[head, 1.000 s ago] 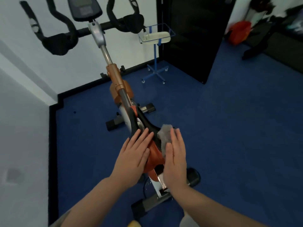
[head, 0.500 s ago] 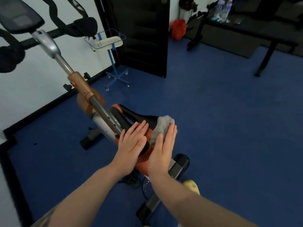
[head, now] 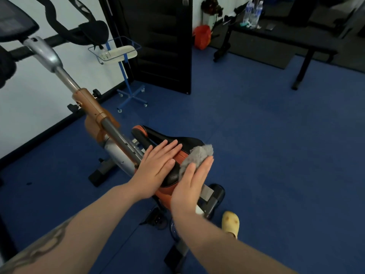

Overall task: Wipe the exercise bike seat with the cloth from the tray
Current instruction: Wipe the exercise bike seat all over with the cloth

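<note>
The black and orange bike seat [head: 158, 138] sits in the middle of the head view, its nose pointing up and left. My left hand [head: 156, 168] lies flat on the seat's left side, fingers together and holding nothing. A grey fluffy cloth [head: 196, 156] rests on the seat's right rear edge. My right hand [head: 190, 187] presses flat on that cloth, with the cloth sticking out past the fingertips. The wire tray [head: 116, 50] on its blue wheeled stand is at the back, against the wall.
The bike's handlebar post [head: 65, 78] slants up to the left, with the console [head: 13, 26] and handlebars [head: 87, 32] above. A black door [head: 158, 40], a red bag [head: 201, 36] and a black bench [head: 286, 40] with bottles stand behind. A yellow slipper [head: 230, 222] is on the blue floor.
The view has swung to the right, showing more of the room. Both hands stay on the seat, and the right hand has slid the cloth slightly along the seat's right side.
</note>
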Demonstrator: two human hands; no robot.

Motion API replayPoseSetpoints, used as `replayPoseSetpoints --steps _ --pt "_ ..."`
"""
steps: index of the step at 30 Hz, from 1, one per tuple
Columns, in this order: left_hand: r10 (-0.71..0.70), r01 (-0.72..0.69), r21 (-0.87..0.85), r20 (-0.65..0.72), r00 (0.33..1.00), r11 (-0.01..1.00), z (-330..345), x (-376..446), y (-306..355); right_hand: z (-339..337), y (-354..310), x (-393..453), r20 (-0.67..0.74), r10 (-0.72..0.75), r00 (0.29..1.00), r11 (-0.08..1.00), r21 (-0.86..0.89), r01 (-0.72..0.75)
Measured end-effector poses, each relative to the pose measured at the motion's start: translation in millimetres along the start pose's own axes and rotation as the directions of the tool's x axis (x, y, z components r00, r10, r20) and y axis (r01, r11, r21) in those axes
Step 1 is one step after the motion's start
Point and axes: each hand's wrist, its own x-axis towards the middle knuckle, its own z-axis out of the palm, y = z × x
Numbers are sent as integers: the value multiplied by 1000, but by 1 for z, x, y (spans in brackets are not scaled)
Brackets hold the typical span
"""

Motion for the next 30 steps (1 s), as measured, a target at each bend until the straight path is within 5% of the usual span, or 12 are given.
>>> replayPoseSetpoints --steps 5,13,19,22,27,30 --pt "-26 27 -54 19 999 998 0 2 0 13 14 -53 15 -53 998 998 -46 53" --pt "-36 36 -49 1 999 998 2 4 0 -4 -9 54 -40 -34 999 990 -140 28" --pt "-20 19 -55 -7 1000 998 1 3 -1 6 12 -45 80 -210 974 946 -233 223" --pt "-30 30 -59 -1 1000 998 2 4 -1 3 14 -28 99 -240 966 937 -237 257" --pt "-36 34 -72 -17 999 997 3 3 1 4 -15 58 -53 -51 997 979 -201 40" --pt "-30 29 -64 -29 999 998 3 4 0 4 -6 29 -73 -91 993 979 -188 76"
